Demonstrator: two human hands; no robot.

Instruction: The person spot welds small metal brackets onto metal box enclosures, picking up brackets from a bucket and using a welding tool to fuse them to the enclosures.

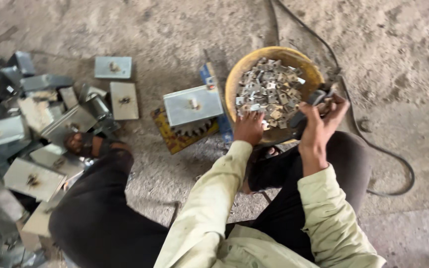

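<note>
Left hand [249, 127] reaches, fingers curled, into small metal pieces [269, 92] just ahead; right hand [322, 119] grips a dark tool [310, 101] beside them.

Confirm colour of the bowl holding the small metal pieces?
Yellow bowl, worn rim, seen in the head view; the left hand reaches into it.

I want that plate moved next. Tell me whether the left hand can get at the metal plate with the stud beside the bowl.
Probably yes. The left hand rests at the yellow bowl's near rim, and the metal plate lies just beside it with nothing between.
</note>
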